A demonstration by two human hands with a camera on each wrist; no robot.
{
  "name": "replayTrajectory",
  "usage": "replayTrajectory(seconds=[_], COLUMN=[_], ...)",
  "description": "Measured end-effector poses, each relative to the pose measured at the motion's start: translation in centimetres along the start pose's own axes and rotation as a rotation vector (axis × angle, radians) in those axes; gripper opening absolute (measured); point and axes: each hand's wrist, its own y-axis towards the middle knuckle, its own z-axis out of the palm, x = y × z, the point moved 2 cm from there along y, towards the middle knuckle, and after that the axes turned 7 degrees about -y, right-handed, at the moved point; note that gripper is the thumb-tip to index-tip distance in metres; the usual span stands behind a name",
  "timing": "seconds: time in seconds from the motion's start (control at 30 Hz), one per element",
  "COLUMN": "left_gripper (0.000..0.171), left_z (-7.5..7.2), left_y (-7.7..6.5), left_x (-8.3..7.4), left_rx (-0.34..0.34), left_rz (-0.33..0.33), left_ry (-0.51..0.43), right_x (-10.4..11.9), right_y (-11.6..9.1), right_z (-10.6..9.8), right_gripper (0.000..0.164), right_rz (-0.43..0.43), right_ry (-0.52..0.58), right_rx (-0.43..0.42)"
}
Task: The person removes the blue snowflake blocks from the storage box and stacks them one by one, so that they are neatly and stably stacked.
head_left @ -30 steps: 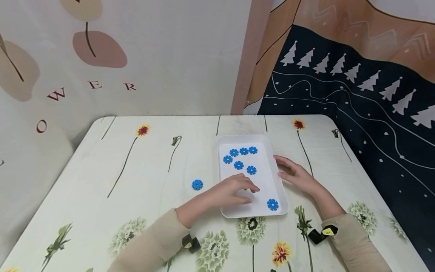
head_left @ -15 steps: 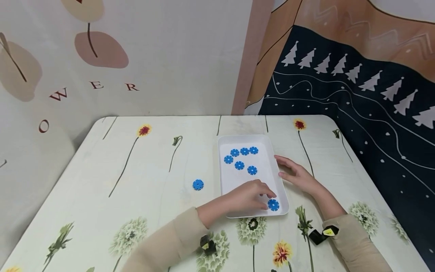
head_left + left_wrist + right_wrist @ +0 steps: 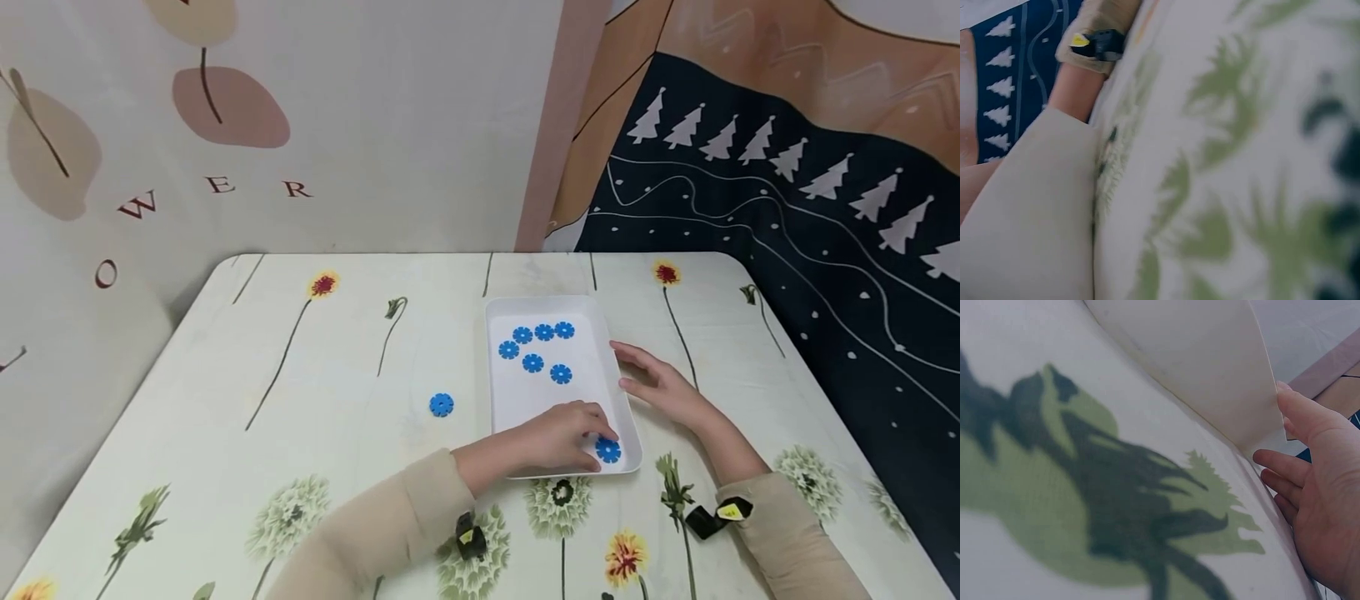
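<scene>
In the head view, a white tray [image 3: 525, 404] holds several blue snowflake-shaped interlocking discs. Most of them, like this disc [image 3: 532, 363], lie flat in its far half. My left hand [image 3: 566, 435] reaches over the tray's near part. Its thumb and index finger pinch the edges of the blue snowflake disc [image 3: 608, 451] in the near right corner. At the tray's right side, my right hand [image 3: 663, 392] touches the wall with loosely extended fingers. The right wrist view shows that hand's thumb [image 3: 1300, 409] against the tray rim. The left wrist view hides the left fingers.
One more blue disc [image 3: 442, 405] lies on the flowered tablecloth [image 3: 360, 433], left of the tray. A pale wall [image 3: 405, 125] and a dark tree-patterned hanging [image 3: 765, 200] stand beyond the table's edges.
My left hand has moved right and nearer across the tray, from above its middle to the corner disc, where its fingers have closed in. My right hand stays at the tray's side.
</scene>
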Motion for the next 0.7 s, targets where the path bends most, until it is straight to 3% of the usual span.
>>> replayTrajectory(seconds=[0.23, 0.7], left_gripper=[0.045, 0.033], left_z=[0.43, 0.59], left_y=[0.49, 0.77], left_x=[0.06, -0.31], left_rx=[-0.003, -0.041], left_rz=[-0.016, -0.023], left_ry=[0.079, 0.120], right_x=[0.02, 0.12], right_y=[-0.07, -0.07], right_z=[-0.05, 0.06], right_gripper=[0.058, 0.057], right_rz=[-0.001, -0.027], right_ry=[0.003, 0.004], right_rx=[0.001, -0.009])
